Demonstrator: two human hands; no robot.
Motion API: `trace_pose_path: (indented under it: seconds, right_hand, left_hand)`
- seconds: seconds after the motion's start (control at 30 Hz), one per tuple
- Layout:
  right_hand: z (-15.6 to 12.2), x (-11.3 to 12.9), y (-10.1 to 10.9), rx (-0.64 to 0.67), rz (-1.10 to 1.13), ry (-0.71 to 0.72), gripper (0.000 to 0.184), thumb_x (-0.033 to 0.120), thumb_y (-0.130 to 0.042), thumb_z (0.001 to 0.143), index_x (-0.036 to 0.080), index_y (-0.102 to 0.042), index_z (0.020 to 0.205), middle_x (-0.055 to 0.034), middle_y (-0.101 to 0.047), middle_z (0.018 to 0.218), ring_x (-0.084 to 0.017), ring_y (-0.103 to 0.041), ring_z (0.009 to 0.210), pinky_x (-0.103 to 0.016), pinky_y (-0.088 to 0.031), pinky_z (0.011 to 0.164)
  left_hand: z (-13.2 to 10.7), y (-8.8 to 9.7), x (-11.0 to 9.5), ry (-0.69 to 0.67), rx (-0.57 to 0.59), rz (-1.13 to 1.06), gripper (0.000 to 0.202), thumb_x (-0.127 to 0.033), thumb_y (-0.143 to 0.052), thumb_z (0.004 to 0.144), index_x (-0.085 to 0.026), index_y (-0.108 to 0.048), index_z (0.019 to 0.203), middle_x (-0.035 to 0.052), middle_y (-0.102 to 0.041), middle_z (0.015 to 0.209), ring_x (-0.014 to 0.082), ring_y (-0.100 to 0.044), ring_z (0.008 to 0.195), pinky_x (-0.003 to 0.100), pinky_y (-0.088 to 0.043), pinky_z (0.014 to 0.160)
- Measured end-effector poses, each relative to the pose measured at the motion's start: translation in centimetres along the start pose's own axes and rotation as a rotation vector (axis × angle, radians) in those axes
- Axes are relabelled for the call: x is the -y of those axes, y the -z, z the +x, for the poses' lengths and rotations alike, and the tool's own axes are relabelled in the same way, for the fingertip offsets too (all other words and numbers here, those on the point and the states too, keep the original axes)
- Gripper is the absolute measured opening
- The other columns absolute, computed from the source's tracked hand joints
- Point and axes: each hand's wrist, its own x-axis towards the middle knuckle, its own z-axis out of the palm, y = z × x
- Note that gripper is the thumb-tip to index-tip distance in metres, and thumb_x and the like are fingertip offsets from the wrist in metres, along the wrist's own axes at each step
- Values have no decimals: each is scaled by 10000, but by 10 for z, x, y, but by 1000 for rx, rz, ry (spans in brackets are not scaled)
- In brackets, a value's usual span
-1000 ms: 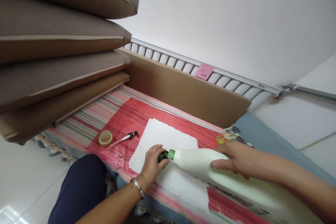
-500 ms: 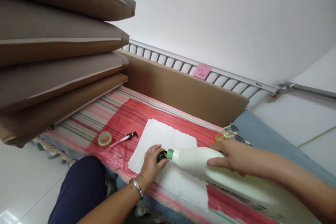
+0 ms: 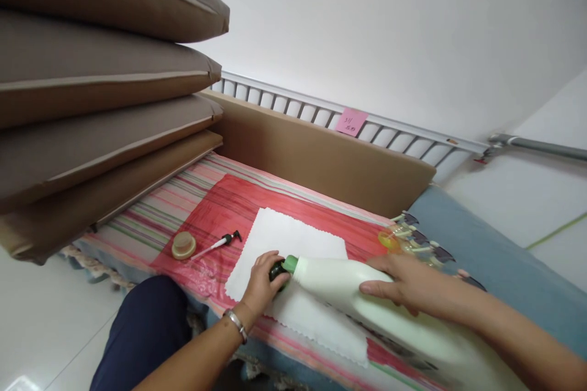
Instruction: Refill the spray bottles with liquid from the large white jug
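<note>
My left hand point(image 3: 262, 284) is wrapped round a small dark bottle point(image 3: 277, 270) above a white scallop-edged cloth point(image 3: 298, 232). My right hand point(image 3: 398, 284) grips a large pale green bottle point(image 3: 337, 275), tilted nearly flat. Its green spout point(image 3: 290, 263) meets the mouth of the dark bottle; whether liquid flows, I cannot tell. Left of the cloth lie a pump dispenser top point(image 3: 224, 239) with a white tube and a round beige cap point(image 3: 183, 245). Both rest on a red plastic sheet point(image 3: 211, 208).
A stack of brown cushions point(image 3: 110, 98) rises at the left. Behind the striped cloth point(image 3: 151, 214) stands a brown board point(image 3: 316, 149) before a white radiator with a pink note point(image 3: 351, 121). Several sunglasses point(image 3: 415, 235) lie beyond my right hand. My dark-clad knee point(image 3: 144, 324) is below.
The pale green bottle's spout has shifted slightly up and left against the dark bottle, which has tilted. More of the sunglasses shows beyond my right arm.
</note>
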Motion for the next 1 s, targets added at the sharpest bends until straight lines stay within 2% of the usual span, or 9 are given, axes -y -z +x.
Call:
trace_pose_path:
  seconds: [0.1, 0.27, 0.4, 0.5, 0.6, 0.73, 0.87, 1.0]
  right_hand:
    - [0, -17, -19, -71, 64, 70, 354, 510, -524, 793, 175, -633, 826, -35, -631, 709, -161, -553, 550, -236, -395, 481]
    - [-9, -46, -39, -167, 257, 74, 395, 559, -481, 797, 183, -572, 718, 1, -550, 614, -167, -527, 548, -241, -395, 491]
    - [-9, -74, -50, -348, 436, 3, 396, 574, -458, 795, 206, -514, 662, 16, -533, 559, -182, -534, 562, -252, -412, 542]
    - [1, -92, -65, -474, 609, -68, 394, 589, -434, 802, 214, -490, 691, 41, -466, 458, -173, -494, 481, -258, -391, 496]
    - [16, -101, -82, -659, 788, -57, 367, 579, -450, 808, 220, -451, 734, 64, -419, 451, -149, -433, 419, -259, -365, 448]
    - [47, -105, -97, -929, 882, -35, 326, 553, -436, 834, 231, -403, 795, 58, -436, 548, -156, -461, 499, -270, -410, 511]
    - [86, -106, -98, -1063, 919, -29, 336, 559, -461, 824, 243, -363, 766, 50, -438, 595, -166, -484, 579, -276, -434, 589]
    - [124, -112, -101, -1121, 934, -24, 361, 569, -526, 787, 234, -393, 782, 12, -523, 655, -184, -524, 628, -286, -453, 591]
  left_hand:
    - [2, 6, 3, -2, -1, -15, 306, -252, -668, 721, -218, -645, 1024, 99, -624, 1154, 245, -553, 1100, 457, -410, 981]
    - [4, 14, 7, -4, 26, -24, 332, -265, -654, 732, -236, -635, 1062, 85, -627, 1157, 233, -551, 1111, 445, -396, 1003]
    - [6, 18, 8, 11, 41, -6, 292, -282, -620, 757, -223, -641, 1043, 89, -624, 1159, 226, -551, 1117, 434, -390, 1013]
    - [7, 20, 6, 14, 49, 19, 289, -293, -606, 764, -219, -635, 1043, 86, -627, 1150, 221, -557, 1111, 422, -397, 1009]
    - [9, 21, 2, 3, 58, 47, 282, -300, -594, 769, -217, -629, 1037, 89, -632, 1138, 226, -568, 1096, 430, -406, 1000]
    - [11, 17, 0, 6, 44, 108, 285, -323, -592, 756, -205, -628, 1013, 98, -645, 1102, 246, -583, 1072, 464, -414, 989]
    - [12, 11, 2, 15, 17, 160, 298, -358, -637, 707, -205, -653, 963, 102, -659, 1082, 278, -594, 1058, 481, -438, 965]
    - [14, 14, 9, 71, 13, 159, 348, -411, -682, 654, -211, -681, 938, 100, -667, 1102, 304, -594, 1066, 497, -436, 968]
